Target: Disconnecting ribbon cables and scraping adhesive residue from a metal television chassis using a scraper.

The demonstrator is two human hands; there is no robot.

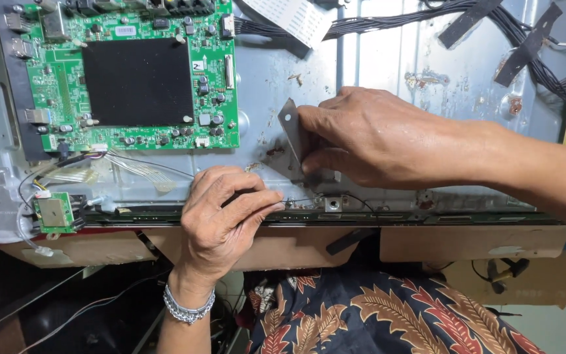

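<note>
Two hands work: right hand [375, 134] lifts metal bracket [291, 131].

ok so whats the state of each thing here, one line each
left hand: fingers pinched on a thin black wire at the panel's lower edge
right hand: holding a grey metal bracket
grey metal bracket: tilted up off the panel
green circuit board: mounted flat, cables plugged in
black wire bundle: taped down to the panel
metal back panel: lying flat, rust-spotted
</note>
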